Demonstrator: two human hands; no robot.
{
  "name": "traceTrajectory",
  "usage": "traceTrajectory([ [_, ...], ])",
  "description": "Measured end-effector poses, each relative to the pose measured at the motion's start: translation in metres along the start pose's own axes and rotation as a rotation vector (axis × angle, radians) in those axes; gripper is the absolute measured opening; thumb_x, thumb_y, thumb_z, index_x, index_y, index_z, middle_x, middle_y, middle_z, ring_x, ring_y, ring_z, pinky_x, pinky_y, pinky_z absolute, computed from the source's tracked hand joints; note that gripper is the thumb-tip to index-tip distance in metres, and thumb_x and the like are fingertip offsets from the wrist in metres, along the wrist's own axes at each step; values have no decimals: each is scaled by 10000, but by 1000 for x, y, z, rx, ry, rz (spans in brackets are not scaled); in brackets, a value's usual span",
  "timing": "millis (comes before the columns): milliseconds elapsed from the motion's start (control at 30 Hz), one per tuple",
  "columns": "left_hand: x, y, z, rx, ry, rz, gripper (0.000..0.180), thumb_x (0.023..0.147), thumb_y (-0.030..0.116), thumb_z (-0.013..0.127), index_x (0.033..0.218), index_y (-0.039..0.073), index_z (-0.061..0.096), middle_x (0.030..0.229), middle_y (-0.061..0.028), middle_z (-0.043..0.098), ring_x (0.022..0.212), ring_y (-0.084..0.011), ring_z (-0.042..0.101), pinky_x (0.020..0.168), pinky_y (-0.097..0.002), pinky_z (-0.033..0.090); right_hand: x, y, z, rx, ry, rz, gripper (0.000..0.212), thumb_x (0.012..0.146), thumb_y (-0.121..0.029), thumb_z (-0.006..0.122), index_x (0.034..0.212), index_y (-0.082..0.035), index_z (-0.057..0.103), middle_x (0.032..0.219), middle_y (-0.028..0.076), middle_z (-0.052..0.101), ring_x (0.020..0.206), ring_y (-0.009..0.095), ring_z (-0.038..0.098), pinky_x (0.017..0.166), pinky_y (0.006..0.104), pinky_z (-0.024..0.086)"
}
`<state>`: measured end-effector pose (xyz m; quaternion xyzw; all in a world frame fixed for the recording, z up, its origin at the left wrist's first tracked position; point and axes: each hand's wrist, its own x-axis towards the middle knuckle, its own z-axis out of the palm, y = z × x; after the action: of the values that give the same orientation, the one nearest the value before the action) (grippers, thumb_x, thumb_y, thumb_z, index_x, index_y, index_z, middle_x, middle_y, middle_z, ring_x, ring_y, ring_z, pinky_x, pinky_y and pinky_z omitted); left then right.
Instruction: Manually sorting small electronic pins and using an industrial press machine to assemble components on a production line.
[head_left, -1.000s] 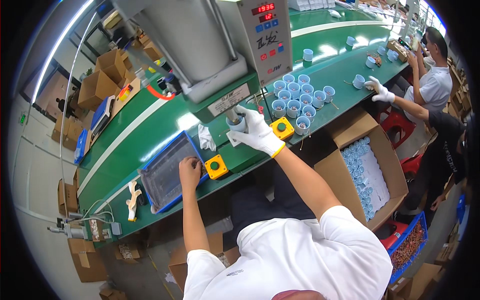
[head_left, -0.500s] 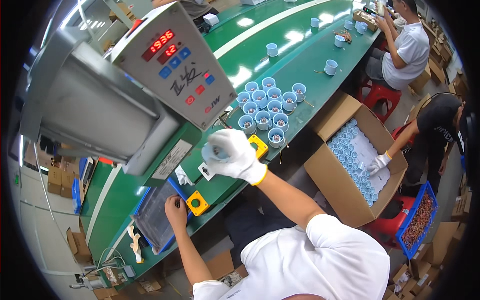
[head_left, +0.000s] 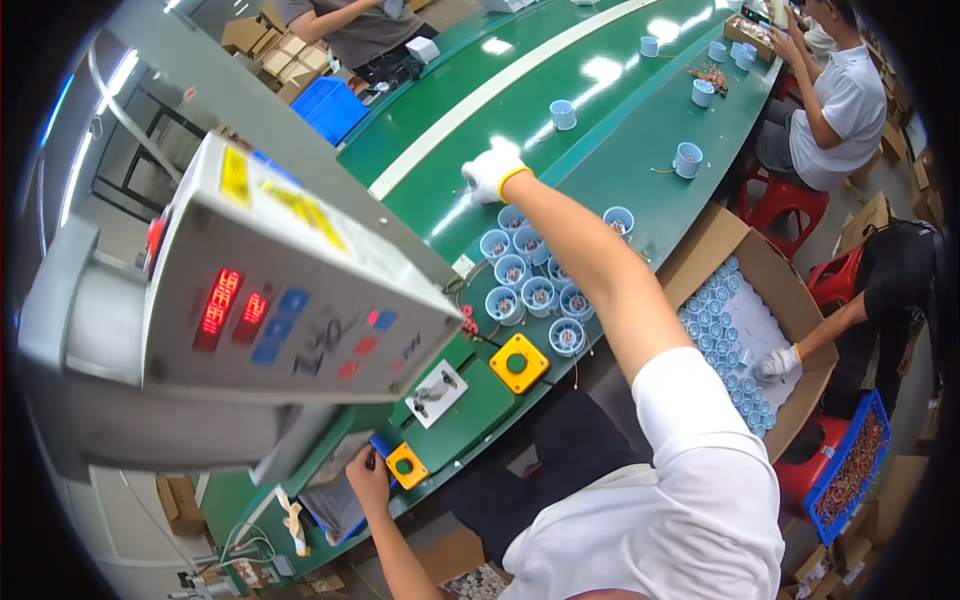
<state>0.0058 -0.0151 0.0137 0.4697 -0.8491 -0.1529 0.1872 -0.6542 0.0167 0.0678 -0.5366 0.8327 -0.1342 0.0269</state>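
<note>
My right hand [head_left: 494, 174], in a white glove with a yellow cuff, reaches far out over the green belt, just beyond a cluster of light-blue plastic cups [head_left: 538, 296] with small parts inside. Its fingers are turned away, and no cup shows in it. My bare left hand [head_left: 369, 479] is closed at the bench edge, with a bit of something dark at its fingers. Beside it sit a yellow button box [head_left: 407, 466] with a green button and a dark-bottomed blue tray [head_left: 335, 512]. A metal plate with a small fixture [head_left: 437, 393] lies between the hands.
A grey machine head with a lit control panel [head_left: 290, 290] looms at left. Another yellow button box [head_left: 519, 363] sits at the bench edge. Right of the bench stands a carton [head_left: 800, 400] of blue cups, with a co-worker's gloved hand [head_left: 778, 362] inside. Another person sits farther along.
My right hand has moved from beside the machine, where it held a blue cup, outward over the belt. The fixture plate is now uncovered. My left hand stays by the button box. The view has shifted.
</note>
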Motion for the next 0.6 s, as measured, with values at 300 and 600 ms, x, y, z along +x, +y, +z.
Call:
traceTrajectory([
  [300,-16,10,-17,5,-1,-75,217,896,15,786,1106,-35,764,1233,-174,736,1182,-386,684,1052,-464,531,-186,43,-73,280,603,-310,332,1014,-203,670,1317,-85,737,1260,188,769,1154,421,715,1022,502,571],
  [600,5,-19,-3,-73,-119,-8,205,924,36,760,1119,0,705,1327,-187,657,1227,-405,612,1084,-477,494,-295,69,-7,392,408,-22,271,1000,-158,751,1222,-8,706,1248,175,724,1098,383,714,992,442,574],
])
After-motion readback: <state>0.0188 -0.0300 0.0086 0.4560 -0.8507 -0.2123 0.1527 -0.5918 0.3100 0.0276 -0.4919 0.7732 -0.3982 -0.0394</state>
